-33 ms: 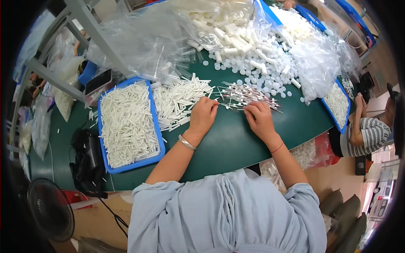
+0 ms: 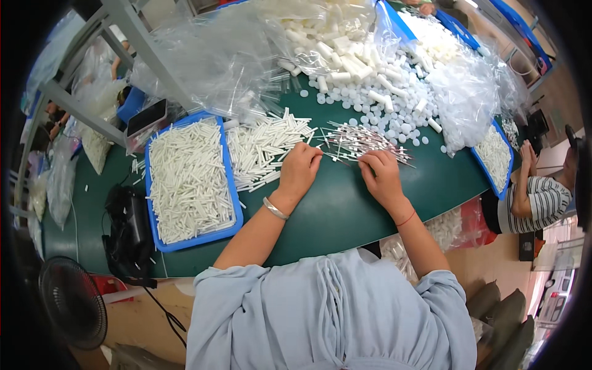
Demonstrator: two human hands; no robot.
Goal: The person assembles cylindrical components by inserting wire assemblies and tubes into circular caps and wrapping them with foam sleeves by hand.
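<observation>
Both of my hands are over the green table, at the near edge of a pile of thin metallic rods with short white sleeves (image 2: 364, 140). My left hand (image 2: 298, 169) has thumb and fingers pinched together, its fingertips beside the loose white tubes (image 2: 262, 148) and the left end of the rods. What sits between those fingertips is too small to name. My right hand (image 2: 383, 177) curls its fingers together at the front of the rods; its grip is hidden from above. A blue tray (image 2: 237, 213) full of short white tubes stands left of my left forearm.
Behind the rods lie translucent round caps (image 2: 394, 123) and thick white cylinders (image 2: 345, 68). Clear plastic bags (image 2: 459, 102) cover the far side. A phone (image 2: 147, 117) and a black device (image 2: 126, 222) are left. Another person (image 2: 533, 197) sits right, near a second blue tray (image 2: 509, 176).
</observation>
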